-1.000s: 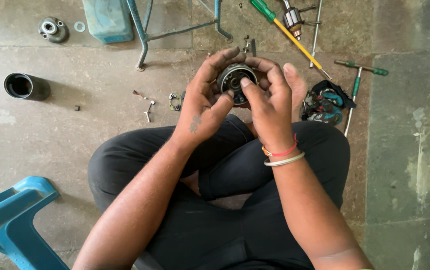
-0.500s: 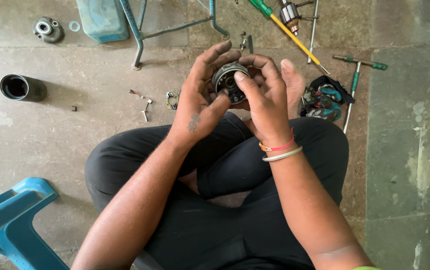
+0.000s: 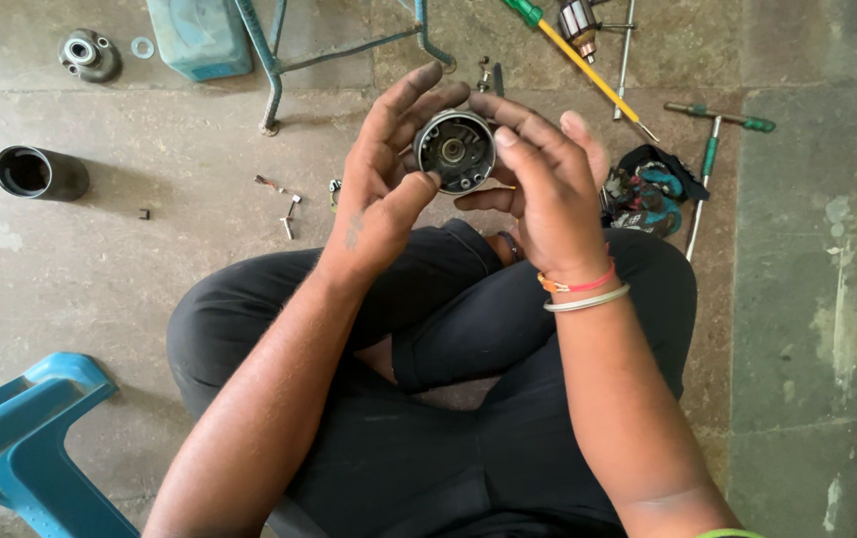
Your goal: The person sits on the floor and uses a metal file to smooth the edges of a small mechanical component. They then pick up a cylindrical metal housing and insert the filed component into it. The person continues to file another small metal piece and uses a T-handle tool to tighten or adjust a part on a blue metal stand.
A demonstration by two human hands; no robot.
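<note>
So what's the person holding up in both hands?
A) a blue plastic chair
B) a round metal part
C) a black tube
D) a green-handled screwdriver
B: the left hand and right hand both clasp a round metal part above the lap, while the green-handled screwdriver, black tube and blue chair lie untouched around the person.

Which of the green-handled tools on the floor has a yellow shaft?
The screwdriver at the top, lying diagonally. The T-handle wrench to its right has green grips but a bare metal shaft.
</note>
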